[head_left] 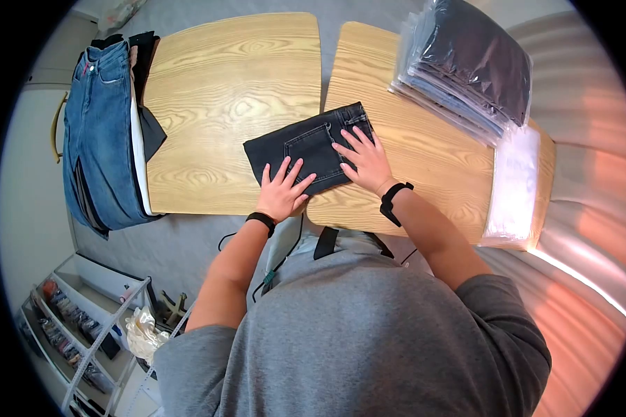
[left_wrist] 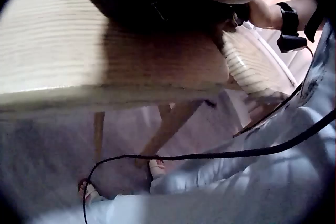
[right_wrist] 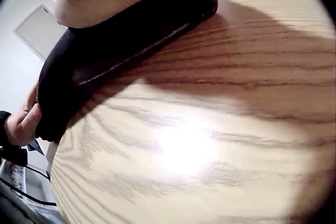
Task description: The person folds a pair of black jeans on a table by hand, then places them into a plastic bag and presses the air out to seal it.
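Note:
A pair of black jeans point(head_left: 307, 147), folded into a flat bundle with a back pocket uppermost, lies at a slant across the gap between two wooden tabletops. My left hand point(head_left: 279, 197) rests on its lower left part, fingers spread over the cloth. Near the waistband end, my right hand point(head_left: 366, 161) lies on top with its fingers extended. In the right wrist view the folded jeans point(right_wrist: 100, 58) show as a thick dark layer under the palm. Dark cloth fills the top of the left wrist view, where the left fingers are hidden.
Blue jeans point(head_left: 104, 139) lie over other garments at the left table's end. A stack of plastic-bagged folded garments point(head_left: 473, 62) stands at the back right, above clear plastic bags point(head_left: 513, 184). A shelf rack point(head_left: 94, 340) stands lower left. A black cable point(left_wrist: 210, 155) hangs beside the person's legs.

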A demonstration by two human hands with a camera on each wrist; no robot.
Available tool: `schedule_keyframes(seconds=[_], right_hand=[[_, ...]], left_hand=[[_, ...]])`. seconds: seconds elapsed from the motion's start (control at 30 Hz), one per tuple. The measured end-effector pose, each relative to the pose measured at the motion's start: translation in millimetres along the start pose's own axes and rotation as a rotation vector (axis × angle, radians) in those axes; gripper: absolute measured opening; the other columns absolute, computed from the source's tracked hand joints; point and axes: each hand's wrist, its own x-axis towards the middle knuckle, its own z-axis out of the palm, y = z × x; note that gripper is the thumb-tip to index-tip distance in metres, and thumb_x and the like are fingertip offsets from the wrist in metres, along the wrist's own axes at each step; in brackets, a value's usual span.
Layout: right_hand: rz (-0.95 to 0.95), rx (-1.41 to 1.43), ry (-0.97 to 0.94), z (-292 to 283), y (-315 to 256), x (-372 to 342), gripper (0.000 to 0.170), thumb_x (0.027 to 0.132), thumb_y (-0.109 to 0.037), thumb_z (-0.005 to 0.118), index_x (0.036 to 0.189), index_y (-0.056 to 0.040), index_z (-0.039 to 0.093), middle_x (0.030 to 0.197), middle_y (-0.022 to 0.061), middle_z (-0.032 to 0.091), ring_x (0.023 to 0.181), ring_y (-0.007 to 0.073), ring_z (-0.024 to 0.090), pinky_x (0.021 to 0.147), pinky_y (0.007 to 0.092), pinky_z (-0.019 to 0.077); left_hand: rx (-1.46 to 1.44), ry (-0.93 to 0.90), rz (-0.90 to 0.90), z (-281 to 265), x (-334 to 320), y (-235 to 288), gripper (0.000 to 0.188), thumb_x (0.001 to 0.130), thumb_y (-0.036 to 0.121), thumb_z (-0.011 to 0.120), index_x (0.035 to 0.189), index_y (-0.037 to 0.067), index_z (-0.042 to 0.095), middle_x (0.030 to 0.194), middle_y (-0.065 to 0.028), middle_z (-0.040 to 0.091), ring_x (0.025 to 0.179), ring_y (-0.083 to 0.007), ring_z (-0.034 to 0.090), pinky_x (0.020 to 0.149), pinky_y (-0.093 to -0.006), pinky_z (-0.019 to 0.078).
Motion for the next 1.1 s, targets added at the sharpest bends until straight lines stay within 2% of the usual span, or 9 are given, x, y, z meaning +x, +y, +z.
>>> schedule_keyframes(seconds=[0.3, 0.4, 0.43, 0.5, 0.57, 0.83, 0.97, 1.03, 1.1], right_hand=[[0.042, 0.035, -0.011, 1, 2, 2, 0.04, 0.086, -0.036, 0.057, 0.126, -0.0263, 0.058, 0.145, 0.0017, 0.041, 0.138, 0.0254, 0.028, 0.112, 0.0538, 0.0185], [0.125, 0.445, 0.006, -9, 17, -1, 0.029, 0.088, -0.028, 0.059, 0.111, -0.0137, 0.068, 0.127, 0.0086, 0.058, 0.131, 0.0282, 0.041, 0.108, 0.0435, 0.0309], [0.266, 0.695, 0.202, -19, 20, -8, 0.025, 0.088, -0.023, 0.059, 0.106, -0.0077, 0.069, 0.114, 0.0118, 0.065, 0.118, 0.0285, 0.054, 0.098, 0.0362, 0.0424], [0.757, 0.844, 0.215, -56, 43, -34, 0.024, 0.088, -0.021, 0.06, 0.104, -0.0055, 0.068, 0.108, 0.0126, 0.067, 0.108, 0.0268, 0.061, 0.088, 0.0339, 0.0475], [0.89, 0.7, 0.401, -70, 89, -78, 0.024, 0.087, -0.023, 0.061, 0.102, -0.0049, 0.068, 0.102, 0.013, 0.068, 0.1, 0.0275, 0.064, 0.084, 0.0328, 0.0489], [1.295, -0.295, 0.477, -69, 247, -281, 0.041, 0.081, -0.022, 0.062, 0.117, -0.002, 0.058, 0.114, 0.0164, 0.062, 0.107, 0.0326, 0.058, 0.091, 0.042, 0.0466], [1.416, -0.319, 0.453, -54, 274, -312, 0.041, 0.084, -0.028, 0.059, 0.118, -0.0044, 0.058, 0.113, 0.0173, 0.062, 0.107, 0.0317, 0.058, 0.09, 0.0425, 0.0474], [1.519, -0.126, 0.159, -56, 285, -318, 0.034, 0.086, -0.028, 0.055, 0.113, -0.01, 0.062, 0.101, 0.0158, 0.066, 0.095, 0.0326, 0.063, 0.081, 0.0434, 0.0507], [1.577, -0.253, 0.117, -59, 292, -316, 0.024, 0.086, -0.027, 0.053, 0.101, -0.0141, 0.067, 0.09, 0.0134, 0.068, 0.083, 0.0335, 0.065, 0.073, 0.0442, 0.0521]], left_hand=[[0.003, -0.003, 0.007, 5, 4, -3, 0.056, 0.083, 0.044, 0.06, 0.136, 0.035, 0.045, 0.15, -0.0056, 0.03, 0.139, -0.029, 0.025, 0.104, -0.064, 0.0241], [-0.1, -0.025, -0.007, 1, 1, -6, 0.058, 0.085, 0.05, 0.053, 0.139, 0.03, 0.044, 0.151, -0.0068, 0.029, 0.14, -0.0305, 0.023, 0.106, -0.0625, 0.0191], [-0.145, -0.047, 0.0, -7, 1, -6, 0.059, 0.087, 0.048, 0.05, 0.14, 0.025, 0.043, 0.152, -0.009, 0.026, 0.141, -0.0318, 0.019, 0.108, -0.061, 0.0168], [-0.19, -0.06, 0.015, -15, 1, -7, 0.06, 0.087, 0.047, 0.049, 0.141, 0.023, 0.041, 0.152, -0.0102, 0.026, 0.141, -0.0324, 0.019, 0.109, -0.06, 0.0161], [-0.258, -0.051, 0.014, -18, 0, -9, 0.059, 0.087, 0.045, 0.051, 0.141, 0.021, 0.041, 0.151, -0.0102, 0.029, 0.14, -0.0319, 0.022, 0.109, -0.0586, 0.0178], [-0.387, 0.09, -0.195, -23, -7, 12, 0.057, 0.089, 0.023, 0.05, 0.139, -0.001, 0.036, 0.143, -0.0227, 0.036, 0.135, -0.0395, 0.028, 0.112, -0.0471, 0.0211], [-0.366, 0.086, -0.27, -22, -16, 22, 0.052, 0.092, 0.022, 0.046, 0.137, -0.002, 0.037, 0.142, -0.0236, 0.037, 0.133, -0.0404, 0.031, 0.111, -0.0466, 0.0239], [-0.361, 0.091, -0.274, -24, -17, 27, 0.052, 0.092, 0.022, 0.045, 0.137, -0.002, 0.037, 0.141, -0.0235, 0.038, 0.133, -0.0401, 0.032, 0.111, -0.0461, 0.0242], [-0.359, 0.092, -0.281, -26, -19, 29, 0.051, 0.093, 0.022, 0.045, 0.137, -0.002, 0.036, 0.141, -0.0233, 0.038, 0.133, -0.0399, 0.032, 0.11, -0.0455, 0.0245]])
